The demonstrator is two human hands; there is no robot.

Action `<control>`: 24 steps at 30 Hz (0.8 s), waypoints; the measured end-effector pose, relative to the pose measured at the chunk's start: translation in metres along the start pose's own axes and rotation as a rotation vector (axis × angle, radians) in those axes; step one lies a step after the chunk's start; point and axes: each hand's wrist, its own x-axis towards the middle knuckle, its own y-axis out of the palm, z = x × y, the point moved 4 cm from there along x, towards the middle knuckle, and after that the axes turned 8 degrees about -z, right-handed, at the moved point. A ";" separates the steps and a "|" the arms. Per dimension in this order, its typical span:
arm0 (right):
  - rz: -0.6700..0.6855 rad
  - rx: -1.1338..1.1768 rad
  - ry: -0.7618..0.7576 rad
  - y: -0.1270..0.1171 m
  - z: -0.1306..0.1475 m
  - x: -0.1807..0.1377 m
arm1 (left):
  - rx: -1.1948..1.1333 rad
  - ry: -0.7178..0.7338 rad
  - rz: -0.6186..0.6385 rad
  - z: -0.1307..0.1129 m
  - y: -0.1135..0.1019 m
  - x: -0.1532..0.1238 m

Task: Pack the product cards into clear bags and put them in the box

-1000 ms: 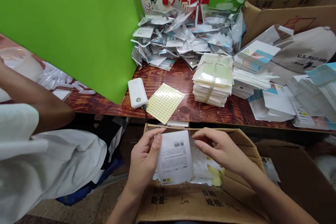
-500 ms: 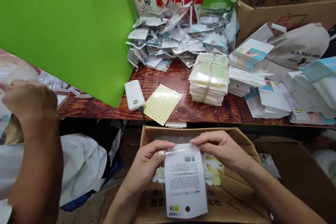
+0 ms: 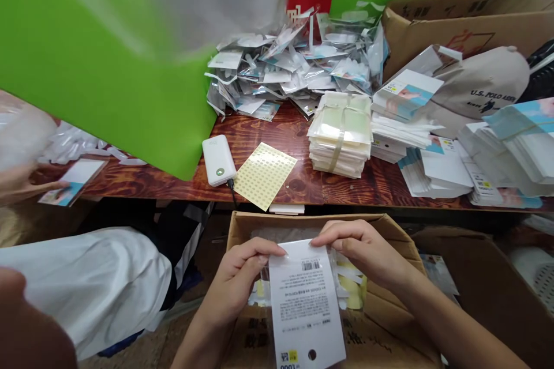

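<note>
A clear plastic bag with a white printed card (image 3: 306, 305) in it hangs between my hands, its print upside down and a round hole near its lower end. My left hand (image 3: 240, 271) is closed, pinching the bag's upper left corner between thumb and fingers. My right hand (image 3: 361, 245) pinches the upper right edge of the same bag. Beneath them is an open cardboard box (image 3: 385, 323) with some yellow and white packs (image 3: 350, 285) inside, partly hidden by the card and my hands.
On the wooden table (image 3: 277, 176) are a white power bank (image 3: 219, 159), a sticker sheet (image 3: 266, 176), a banded stack of bags (image 3: 340, 138), card stacks (image 3: 445, 167) and a heap of bagged packs (image 3: 281, 69). At left, a co-worker's hand (image 3: 26, 181) touches a card. A green panel (image 3: 142, 86) divides us.
A blurred whitish, see-through thing has appeared over the green panel at the top. The co-worker's raised hand has left its place. The bagged card tilts slightly in my hands and sits a bit lower.
</note>
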 end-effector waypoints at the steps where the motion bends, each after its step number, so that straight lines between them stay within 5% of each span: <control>1: -0.010 0.001 0.013 0.001 0.001 0.000 | 0.011 0.006 0.000 0.000 0.000 0.000; 8: -0.044 -0.082 -0.027 -0.002 0.010 0.001 | -0.042 0.011 -0.027 -0.012 0.007 0.001; 14: -0.234 -0.225 -0.175 -0.007 0.014 0.002 | -0.094 -0.107 0.152 -0.012 0.031 -0.004; 19: -0.145 -0.476 -0.328 0.014 0.030 0.000 | 0.274 0.159 0.169 -0.009 0.033 -0.003; 24: -0.008 -0.437 -0.224 0.022 0.040 -0.006 | 0.366 0.330 0.058 -0.032 0.032 -0.003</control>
